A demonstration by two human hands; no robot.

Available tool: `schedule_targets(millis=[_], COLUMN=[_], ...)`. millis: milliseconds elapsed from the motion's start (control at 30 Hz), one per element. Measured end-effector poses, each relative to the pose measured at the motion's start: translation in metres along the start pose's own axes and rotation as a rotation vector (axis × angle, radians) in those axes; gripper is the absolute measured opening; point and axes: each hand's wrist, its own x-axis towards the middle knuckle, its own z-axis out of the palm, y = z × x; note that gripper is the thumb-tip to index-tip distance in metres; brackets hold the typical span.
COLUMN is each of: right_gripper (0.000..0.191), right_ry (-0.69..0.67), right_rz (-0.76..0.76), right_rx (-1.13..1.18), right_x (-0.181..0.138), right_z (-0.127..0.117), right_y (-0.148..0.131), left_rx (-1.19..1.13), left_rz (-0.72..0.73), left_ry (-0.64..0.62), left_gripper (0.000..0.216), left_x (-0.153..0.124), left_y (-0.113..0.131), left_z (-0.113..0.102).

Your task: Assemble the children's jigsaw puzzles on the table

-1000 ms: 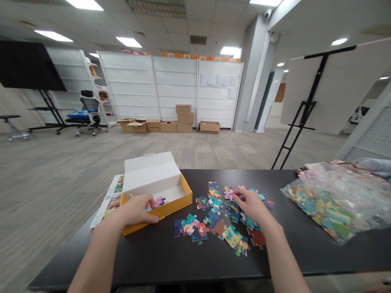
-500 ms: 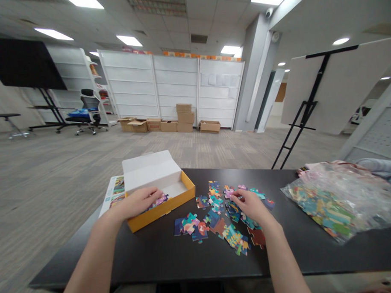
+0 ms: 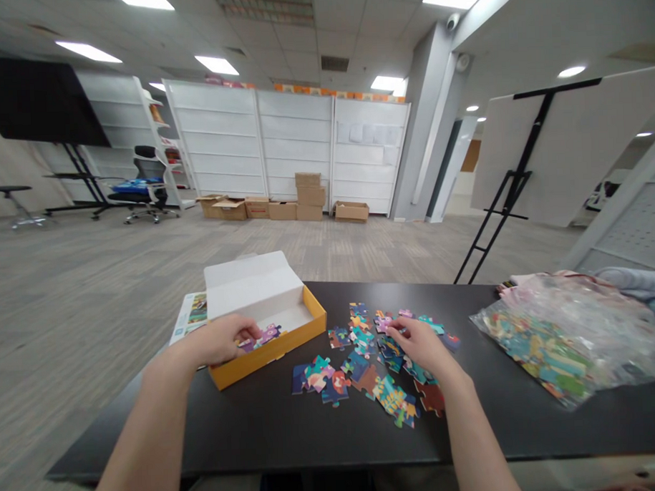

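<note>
**A:** Head view: the purple puzzle piece (image 3: 266, 336) lies inside the yellow box (image 3: 272, 353), close to its front wall. The left hand (image 3: 223, 340) is curled over that wall, fingertips right at the piece.

**B:** Is it pinched?

**A:** I cannot tell; the fingers hide the contact. The right hand (image 3: 422, 344) lies palm down on the loose pieces (image 3: 364, 366) just right of the box, fingertips on one of them. Whether it is nipped there is just as unclear.

**B:** So which step is it?

**A:** I'd judge it is handling pieces at the box, one hand inside and one on the pile. Any lift would call for a clean pinch on a thin edge, clear of the box wall.

**B:** And around them?

**A:** The white lid (image 3: 250, 277) stands open behind and a printed sheet (image 3: 187, 318) pokes out on the left. All of it sits on the dark table (image 3: 312, 432), with a plastic bag (image 3: 556, 338) of more pieces well to the right.
</note>
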Motion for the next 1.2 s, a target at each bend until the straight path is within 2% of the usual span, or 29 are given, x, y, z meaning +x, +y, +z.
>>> schedule_targets(millis=[67, 133, 333, 400, 467, 533, 633, 767, 900, 1067, 1200], right_gripper=[0.028, 0.028, 0.029, 0.029, 0.029, 0.030, 0.031, 0.032, 0.035, 0.033, 0.033], right_ry=[0.009, 0.010, -0.002, 0.031, 0.097, 0.174, 0.205, 0.019, -0.132, -0.116, -0.060], right_rz=[-0.002, -0.004, -0.002, -0.006, -0.014, -0.020, -0.032, -0.075, -0.132, -0.108, -0.072], right_rx=[0.000, 0.001, -0.018, -0.005, 0.022, 0.067, 0.178, 0.384, 0.540, 0.520, 0.611], right_x=[0.000, 0.000, 0.000, 0.001, 0.001, 0.001, 0.000, -0.003, -0.006, -0.004, -0.002], right_z=[0.000, 0.000, -0.001, -0.002, -0.004, -0.007, -0.009, -0.004, 0.008, 0.016, 0.014], right_y=[0.000, -0.001, 0.000, 0.000, -0.003, -0.010, -0.030, -0.058, -0.072, -0.070, -0.067], left_rx=[-0.061, -0.128, -0.278, -0.378, -0.508, -0.639, -0.778, -0.825, -0.871, -0.938, -1.031], left_rz=[0.028, 0.051, 0.122, 0.154, 0.197, 0.243, 0.314, 0.367, 0.370, 0.393, 0.477], left_ry=[0.006, 0.062, 0.401, 0.528, 0.598, 0.575, 0.415, 0.223, 0.204, 0.198, 0.058], left_gripper=[0.046, 0.045, 0.051, 0.056, 0.059, 0.058, 0.053, 0.041, 0.034, 0.037, 0.049], left_x=[-0.005, -0.011, -0.021, -0.024, -0.027, -0.029, -0.025, -0.007, 0.011, 0.022, 0.026], left_y=[0.007, 0.016, 0.037, 0.043, 0.052, 0.064, 0.089, 0.119, 0.135, 0.144, 0.149], left_z=[-0.003, -0.008, -0.019, -0.020, -0.018, -0.011, 0.009, 0.050, 0.079, 0.088, 0.089])
